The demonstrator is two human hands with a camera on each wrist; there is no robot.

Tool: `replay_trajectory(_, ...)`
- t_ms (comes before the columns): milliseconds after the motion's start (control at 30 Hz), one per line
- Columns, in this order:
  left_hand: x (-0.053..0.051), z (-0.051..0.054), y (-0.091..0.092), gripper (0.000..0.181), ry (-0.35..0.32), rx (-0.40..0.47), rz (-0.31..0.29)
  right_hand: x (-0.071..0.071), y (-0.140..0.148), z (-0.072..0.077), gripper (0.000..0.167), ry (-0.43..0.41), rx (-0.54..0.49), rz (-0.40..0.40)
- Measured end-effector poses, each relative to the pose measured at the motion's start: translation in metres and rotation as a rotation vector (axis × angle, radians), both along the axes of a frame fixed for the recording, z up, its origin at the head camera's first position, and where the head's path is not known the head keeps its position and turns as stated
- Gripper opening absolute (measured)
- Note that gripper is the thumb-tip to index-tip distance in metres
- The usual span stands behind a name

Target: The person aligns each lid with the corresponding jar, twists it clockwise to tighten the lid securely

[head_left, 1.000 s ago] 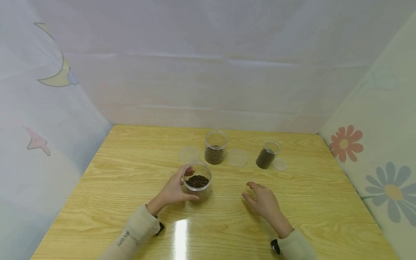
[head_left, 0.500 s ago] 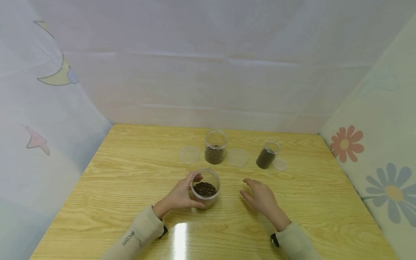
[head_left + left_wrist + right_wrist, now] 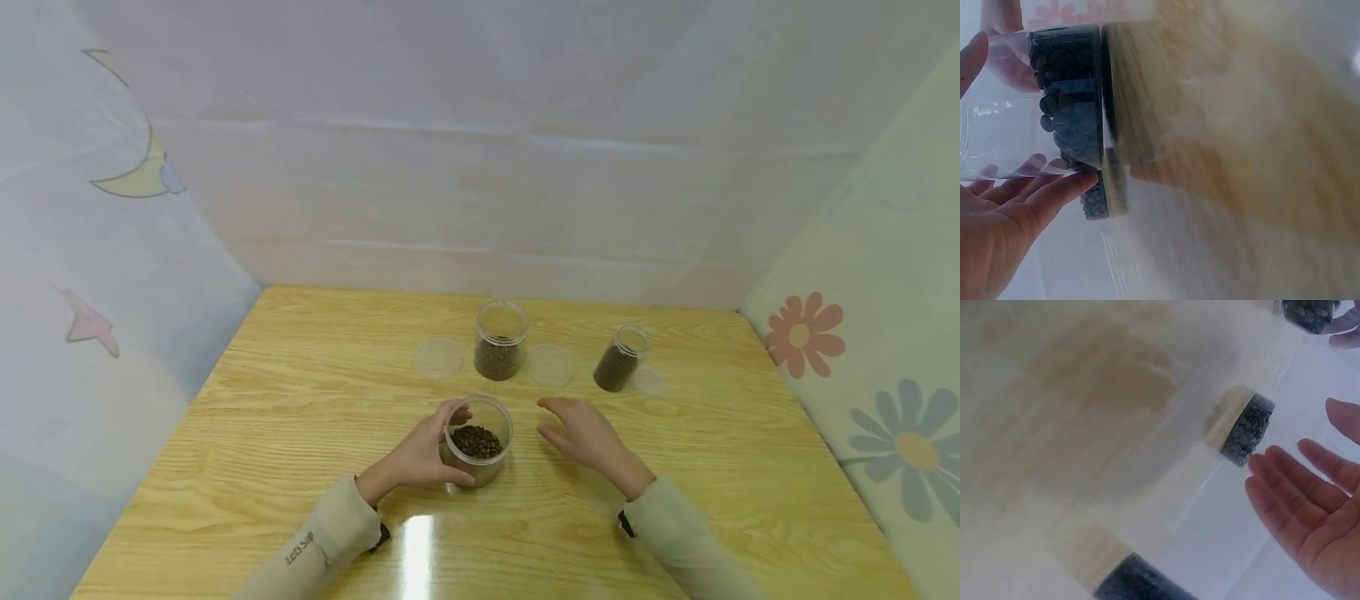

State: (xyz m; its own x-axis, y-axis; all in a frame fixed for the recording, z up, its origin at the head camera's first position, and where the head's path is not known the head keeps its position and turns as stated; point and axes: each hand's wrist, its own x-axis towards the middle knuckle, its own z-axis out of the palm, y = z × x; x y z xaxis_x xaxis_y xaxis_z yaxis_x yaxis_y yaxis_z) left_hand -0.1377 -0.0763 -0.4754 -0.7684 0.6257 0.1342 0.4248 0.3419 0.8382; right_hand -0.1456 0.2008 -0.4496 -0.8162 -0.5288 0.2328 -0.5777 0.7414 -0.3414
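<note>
My left hand (image 3: 420,454) grips a clear round jar (image 3: 491,473) from its left side, thumb in front and fingers behind. Dark brown coffee beans (image 3: 477,442) fill its lower part. Close up in the left wrist view, my fingers (image 3: 1054,197) lie along the jar wall (image 3: 1004,125). To the right of this jar, and apart from it, my right hand (image 3: 588,437) hovers over the table with bent, relaxed fingers. Nothing is in its grasp; the right wrist view shows the bare palm (image 3: 1335,540).
Behind stands another uncapped jar (image 3: 500,358) of beans, with flat clear lids on its left (image 3: 438,357) and right (image 3: 551,366). A slimmer jar (image 3: 617,367) with dark contents is farther right beside a small lid (image 3: 649,381). The wooden table (image 3: 300,375) meets fabric walls.
My left hand has brought the held jar rightward and nearer to me. The right hand has shifted left and slightly away, closer to that jar. The other jars and lids stay put.
</note>
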Motion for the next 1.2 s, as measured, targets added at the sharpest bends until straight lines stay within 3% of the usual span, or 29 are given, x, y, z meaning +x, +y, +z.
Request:
replay_trajectory(367,-0.001,-0.001,0.001,0.095,0.014,0.022,-0.034,-0.035,-0.022,0.015,0.038,-0.009,0.111,0.222)
replay_trajectory(600,-0.001,-0.003,0.0,0.097,0.02,0.008,-0.039,-0.055,-0.042,0.016,0.038,-0.01,0.195,0.351)
replay_trajectory(1200,-0.002,0.0,-0.004,0.098,0.048,-0.024,-0.039,-0.088,-0.085,0.007,0.042,0.006,0.298,0.443)
